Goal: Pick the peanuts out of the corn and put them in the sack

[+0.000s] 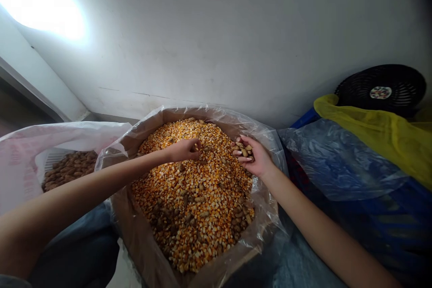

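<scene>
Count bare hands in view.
2: left hand over the corn kernels, contact unclear; right hand near the pile's right edge, holding unshelled peanuts. No others seem hidden.

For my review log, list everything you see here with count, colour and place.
Light: one, white, top left
Frame: one, pale, left edge
Wall: one, grey-white, behind everything
Fan: one, black, upper right
Cloth: yellow, before the fan
Plastic sheet: clear, bluish, right
Crate: blue, far right, partly covered
White bag: one, pink print, left
Nuts: many, brown, in the white bag
Clear bag: one, brown behind it, centre
Corn: countless kernels, orange-yellow, in the clear bag
Peanuts: many, tan-brown, in the right hand and among the corn
Trousers: blue-grey, bottom
Left hand: one, bare, curled above the corn
Right hand: one, bare, cupping peanuts
</scene>
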{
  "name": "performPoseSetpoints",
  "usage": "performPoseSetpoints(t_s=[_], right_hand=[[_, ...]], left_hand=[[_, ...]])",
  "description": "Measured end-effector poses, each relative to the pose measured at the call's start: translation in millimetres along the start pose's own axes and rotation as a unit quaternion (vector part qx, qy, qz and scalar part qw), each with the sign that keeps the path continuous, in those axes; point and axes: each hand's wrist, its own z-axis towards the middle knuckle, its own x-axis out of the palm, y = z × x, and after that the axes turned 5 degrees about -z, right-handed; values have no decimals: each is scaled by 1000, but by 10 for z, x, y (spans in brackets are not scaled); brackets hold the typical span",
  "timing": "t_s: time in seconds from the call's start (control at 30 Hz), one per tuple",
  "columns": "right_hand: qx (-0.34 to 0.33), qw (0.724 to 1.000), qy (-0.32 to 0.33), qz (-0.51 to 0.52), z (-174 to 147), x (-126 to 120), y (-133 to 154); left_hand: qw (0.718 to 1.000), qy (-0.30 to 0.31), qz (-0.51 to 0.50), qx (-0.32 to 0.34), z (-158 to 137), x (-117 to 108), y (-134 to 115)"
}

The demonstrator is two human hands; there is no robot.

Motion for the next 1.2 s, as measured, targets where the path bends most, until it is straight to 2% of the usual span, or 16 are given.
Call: performPoseSetpoints(t_s=[0.1,0.23,0.37,0.47,0.53,0.6,0.67,0.73,0.77,0.83,0.87,0.93,1.03,1.1,1.13,1.2], right_hand=[[-4,1000,-6,-3,8,-3,-4],[-2,1000,-6,-4,9,-4,-7],[2,1000,-9,-5,0,-2,-6],[0,1000,-6,-14,-3,-1,-4],[-1,1000,-4,-16,-4,-2,-2],[-4,1000,-5,-15,-6,-2,0],[-4,1000,-7,-13,-9,0,2],[-4,1000,-6,-12,-13,2,3],[-4,1000,-5,-11,-14,2,3],[-5,1000,-3,-10,-13,3,2],[-6,1000,-3,-9,-12,3,1],[-9,1000,-6,-10,-10,3,-1],[-11,1000,-10,-14,-9,3,-5],[-12,1000,-12,-17,-10,4,-6],[-12,1000,-14,-19,-10,4,-7],[-10,1000,-18,-22,-9,4,-8]], left_hand=[[999,-45,14,12,103,35,-108],[994,-94,57,7,279,270,-211],[988,-150,-13,12,375,467,-215],[990,-124,-71,1,381,388,-231],[987,-54,-152,-11,344,229,-264],[949,35,-312,-20,270,38,-285],[864,72,-497,-41,167,-135,-255],[774,58,-627,-63,59,-258,-157],[742,47,-664,-72,12,-299,-90],[714,37,-693,-92,-60,-346,52],[718,36,-688,-102,-85,-357,112],[755,37,-643,-124,-120,-356,185],[875,8,-464,-139,-193,-309,179],[949,-22,-296,-107,-286,-244,150],[971,-30,-224,-79,-346,-203,143],[990,-23,-138,-23,-475,-116,160]])
